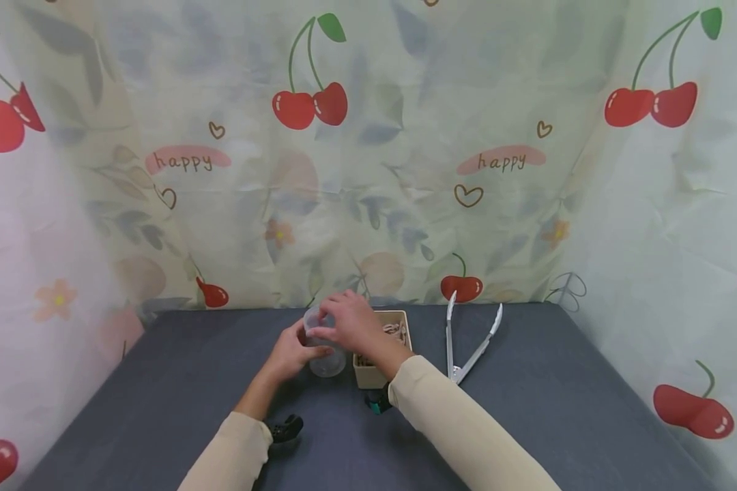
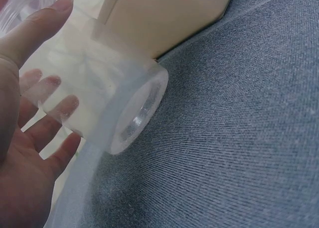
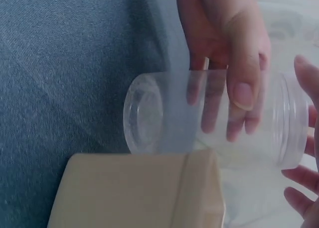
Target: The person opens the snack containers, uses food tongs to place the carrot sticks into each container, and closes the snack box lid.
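A clear plastic jar (image 1: 327, 365) stands upright on the dark cloth, with its round base (image 2: 139, 113) on the surface. My left hand (image 1: 291, 356) grips the jar's side, thumb on one face and fingers spread round the other. Up at the top, the fingers of my right hand (image 1: 351, 322) curl about the clear ribbed lid (image 3: 291, 121). Part of the right hand falls outside the right wrist view. Through the see-through wall, the jar looks empty.
Close to the jar's right stands a beige box (image 1: 368, 376) holding small brown pieces (image 1: 396, 330), too small to identify. Spread metal tongs (image 1: 475, 351) with pale tips lie farther right. A patterned curtain (image 1: 368, 170) hangs behind the dark-covered table (image 1: 178, 402).
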